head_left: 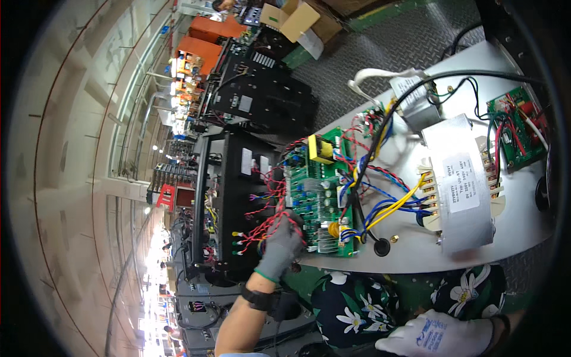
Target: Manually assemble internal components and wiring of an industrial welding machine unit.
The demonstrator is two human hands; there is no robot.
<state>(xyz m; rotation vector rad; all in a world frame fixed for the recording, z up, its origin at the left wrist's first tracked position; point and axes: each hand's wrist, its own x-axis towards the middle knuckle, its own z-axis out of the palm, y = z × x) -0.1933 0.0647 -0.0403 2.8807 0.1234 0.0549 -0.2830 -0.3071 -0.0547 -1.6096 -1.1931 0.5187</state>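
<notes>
My left hand, in a grey glove, closes around a bundle of twisted red wires at the left edge of a green circuit board. Loose wire ends with small coloured tips stick out left of the hand. The board carries heat sinks, a yellow-wrapped transformer and several connectors. My right hand, in a white glove with blue print, rests on floral-patterned fabric over my lap. It appears to hold nothing, its fingers loosely stretched and partly hidden.
Blue and yellow wires run from the board to a large silver transformer on a metal plate. A black cable arches over the plate. A second green board is at right. Black cabinets and an open carton stand beyond.
</notes>
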